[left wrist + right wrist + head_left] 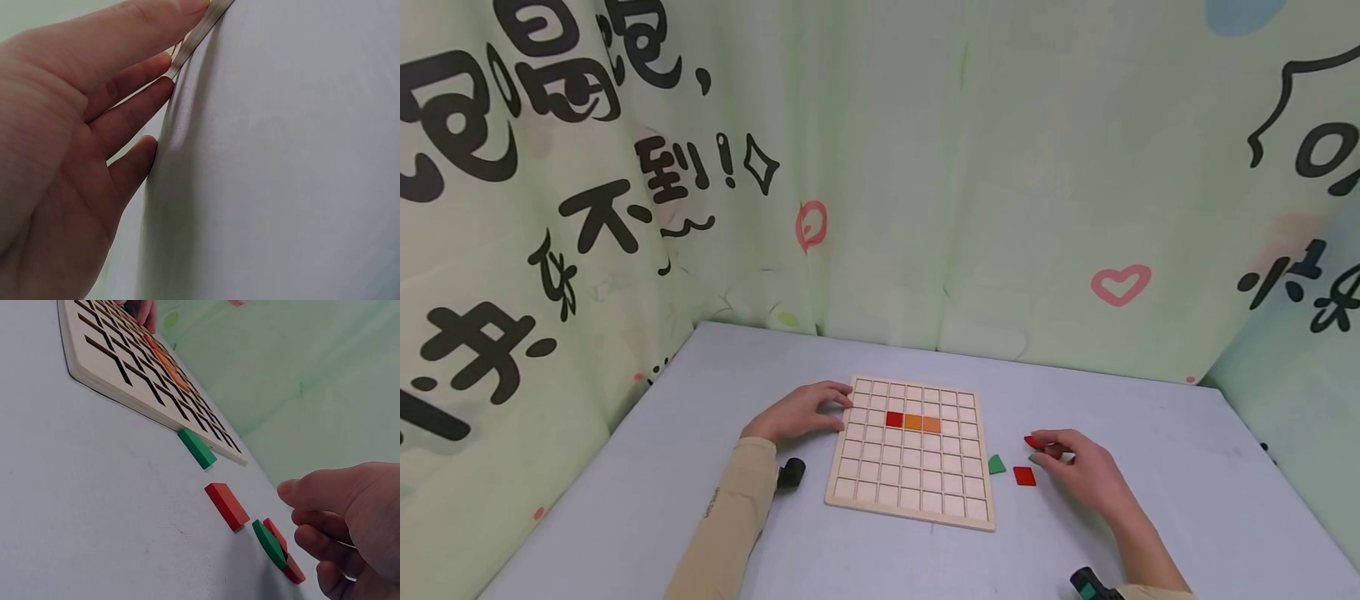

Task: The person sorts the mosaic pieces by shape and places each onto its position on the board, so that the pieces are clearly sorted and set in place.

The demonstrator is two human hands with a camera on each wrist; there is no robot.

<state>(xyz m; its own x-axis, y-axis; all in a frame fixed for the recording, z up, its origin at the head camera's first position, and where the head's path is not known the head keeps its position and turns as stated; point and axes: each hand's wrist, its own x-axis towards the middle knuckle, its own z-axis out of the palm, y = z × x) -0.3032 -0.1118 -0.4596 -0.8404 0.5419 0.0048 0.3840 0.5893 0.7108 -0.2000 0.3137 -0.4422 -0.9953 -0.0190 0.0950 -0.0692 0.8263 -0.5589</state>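
Observation:
A square wooden grid board (917, 518) lies on the table, with a red square (894, 419) and two orange squares (922, 423) side by side in one row. My left hand (805, 410) touches the board's left edge, thumb and fingers extended. Over at the right, my right hand (1078, 471) hovers low by a small pile of red pieces (295, 569) and a curved green piece (270, 544). In the right wrist view these pieces lie on the table, and the thumb stands apart from the bent fingers.
Between board and right hand lie a green triangular piece (996, 464), against the board's right edge, and a red square piece (1024, 476). A pale curtain (880, 208) with dark lettering hangs behind the white table (760, 358).

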